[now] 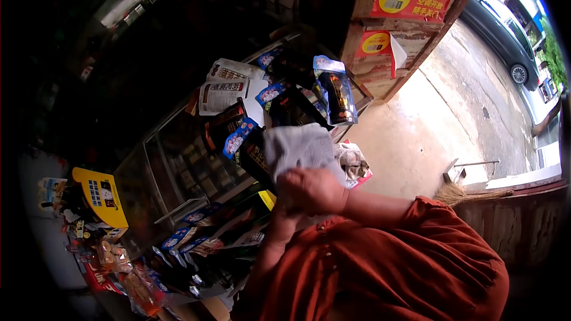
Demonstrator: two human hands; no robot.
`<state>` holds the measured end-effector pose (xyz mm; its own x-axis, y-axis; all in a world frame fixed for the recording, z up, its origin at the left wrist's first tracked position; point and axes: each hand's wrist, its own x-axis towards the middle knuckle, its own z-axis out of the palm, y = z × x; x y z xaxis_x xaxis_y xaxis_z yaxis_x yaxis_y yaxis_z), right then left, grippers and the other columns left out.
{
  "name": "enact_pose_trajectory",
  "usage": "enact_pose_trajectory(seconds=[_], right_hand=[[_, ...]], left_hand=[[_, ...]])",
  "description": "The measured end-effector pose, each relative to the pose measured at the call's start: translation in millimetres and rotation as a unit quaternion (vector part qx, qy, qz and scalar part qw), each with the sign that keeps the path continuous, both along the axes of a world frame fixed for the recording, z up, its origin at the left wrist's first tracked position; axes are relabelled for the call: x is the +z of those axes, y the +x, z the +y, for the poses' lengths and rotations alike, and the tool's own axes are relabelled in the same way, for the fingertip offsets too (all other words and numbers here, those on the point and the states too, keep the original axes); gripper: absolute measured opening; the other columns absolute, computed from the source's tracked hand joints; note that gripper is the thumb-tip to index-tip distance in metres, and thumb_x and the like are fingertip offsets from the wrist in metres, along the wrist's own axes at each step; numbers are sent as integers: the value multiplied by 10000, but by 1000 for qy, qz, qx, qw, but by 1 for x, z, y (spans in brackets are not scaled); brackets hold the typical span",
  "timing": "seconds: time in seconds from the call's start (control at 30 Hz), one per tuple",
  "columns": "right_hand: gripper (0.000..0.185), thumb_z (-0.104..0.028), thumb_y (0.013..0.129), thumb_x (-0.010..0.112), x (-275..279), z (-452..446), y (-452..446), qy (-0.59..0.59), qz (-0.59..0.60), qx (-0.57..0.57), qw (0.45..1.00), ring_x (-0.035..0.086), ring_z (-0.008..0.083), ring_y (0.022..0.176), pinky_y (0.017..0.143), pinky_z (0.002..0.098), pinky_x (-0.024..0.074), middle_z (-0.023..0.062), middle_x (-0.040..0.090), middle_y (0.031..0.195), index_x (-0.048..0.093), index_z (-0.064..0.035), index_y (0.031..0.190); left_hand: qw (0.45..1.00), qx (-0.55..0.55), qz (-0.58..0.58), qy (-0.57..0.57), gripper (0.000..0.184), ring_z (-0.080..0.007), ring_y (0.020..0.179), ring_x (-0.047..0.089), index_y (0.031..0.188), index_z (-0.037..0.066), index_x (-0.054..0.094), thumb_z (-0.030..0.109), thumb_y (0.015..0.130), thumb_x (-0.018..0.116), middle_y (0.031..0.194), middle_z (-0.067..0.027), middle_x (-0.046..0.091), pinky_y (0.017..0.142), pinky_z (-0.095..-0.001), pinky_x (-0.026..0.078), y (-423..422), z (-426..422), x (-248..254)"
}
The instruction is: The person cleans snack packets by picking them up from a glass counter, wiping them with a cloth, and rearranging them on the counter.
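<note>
A light grey cloth (300,147) is bunched up in front of my chest. My right hand (315,190) is closed round its lower part. My left hand (287,211) lies against and partly behind the right one, its fingers mostly hidden. Just beyond the cloth, black packets with blue tops (291,107) lie on a glass display counter (163,166). A black pouch with a blue top (338,92) stands at the counter's far corner. White packets (223,95) lie to its left.
More packets (208,244) stand in rows at the lower left, near a yellow box (101,199) and bagged snacks (140,288). A patterned cloth (353,161) is right of the counter. A broom (470,194) lies by the doorway; a dark car (499,30) is outside.
</note>
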<state>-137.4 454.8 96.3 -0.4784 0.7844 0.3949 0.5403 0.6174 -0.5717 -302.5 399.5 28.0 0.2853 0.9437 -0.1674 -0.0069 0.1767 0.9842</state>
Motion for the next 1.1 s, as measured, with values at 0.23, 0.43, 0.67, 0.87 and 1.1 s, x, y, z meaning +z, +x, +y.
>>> enact_pose_trajectory(seconds=[0.23, 0.43, 0.67, 0.87, 1.1], right_hand=[[295, -171, 818, 600, 9, -35, 1, -105, 8, 64, 992, 647, 291, 712, 586, 405, 533, 85, 595, 918, 592, -95, 1102], [283, -163, 794, 614, 21, -34, 14, -91, -78, 162, 979, 649, 284, 725, 607, 380, 533, 91, 612, 958, 626, -90, 1067], [242, -309, 880, 610, -3, -39, 85, -255, -103, 151, 949, 644, 292, 908, 760, 381, 537, 103, 653, 973, 677, -151, 1052], [557, -470, 827, 723, 39, -20, 123, -379, 36, -67, 922, 616, 281, 1053, 897, 378, 499, 130, 641, 1121, 607, -77, 1204], [393, -286, 814, 796, -7, -28, 73, -545, 282, -38, 789, 656, 127, 802, 744, 284, 527, 43, 709, 911, 677, -35, 1092]], left_hand=[[945, 56, -264, -185, 552, -255, 1102, 591, 1305, 6, 508, 75, 760, 558, 1207, -96, 598, 946, -362, 476, -24, 10, 16], [881, 139, -375, -253, 635, -300, 1258, 493, 1419, 33, 405, 495, 984, 399, 1390, -123, 498, 1076, -435, 372, -5, 24, 24], [894, 174, -355, -208, 682, -263, 1251, 482, 1421, 35, 384, 519, 957, 507, 1371, -93, 496, 1049, -420, 394, -14, 35, 32], [953, 99, -250, -136, 453, -190, 1133, 542, 1278, 23, 556, 206, 883, 682, 1233, -57, 591, 1005, -359, 413, -18, 27, 45], [972, 59, -179, -142, 343, -141, 1009, 601, 1151, 20, 644, 94, 834, 751, 1119, -38, 658, 928, -300, 460, 20, 19, 52]])
